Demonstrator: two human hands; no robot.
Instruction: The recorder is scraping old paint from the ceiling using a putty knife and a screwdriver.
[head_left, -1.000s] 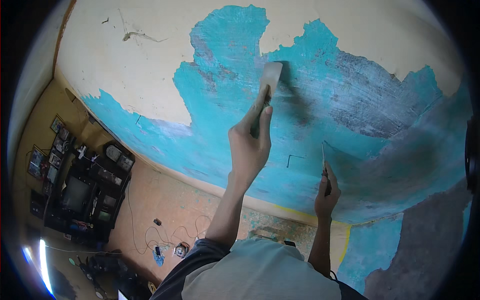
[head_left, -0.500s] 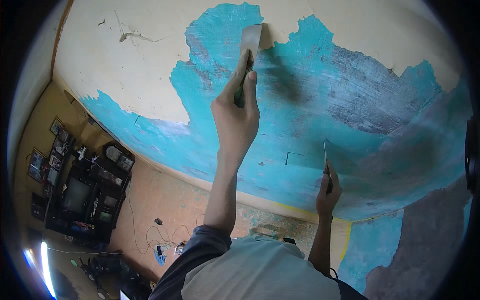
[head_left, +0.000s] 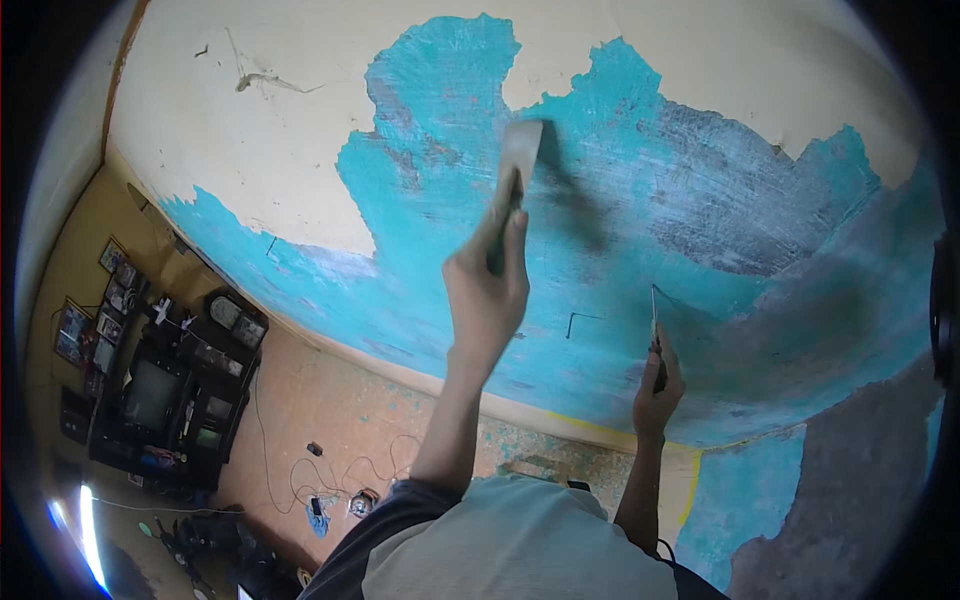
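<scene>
- On the teal patch (head_left: 430, 270) of the wall, just below the ragged edge of cream paint (head_left: 270, 150): flat scraper (head_left: 522, 145), blade pointing up, shadow to its right.
- In left hand (head_left: 487, 295): scraper handle, fingers closed round it, one laid forward toward the blade. Cannot tell if blade touches wall.
- In right hand (head_left: 657, 395), lower and farther right: second tool (head_left: 655, 310), thin blade seen edge-on, dark grip, fingers wrapped round it. Tip near the wall, contact unclear.
- Between both hands, on the teal: small dark angled mark (head_left: 580, 320).
- Up and right of both hands: scuffed grey patch (head_left: 715, 190).
- Below: reddish floor (head_left: 285, 390), teal flakes near the foot of the wall, thin cable (head_left: 263, 440) trailing across.
- Far left: black cabinet (head_left: 217, 345) with a television (head_left: 150, 392) in it.
</scene>
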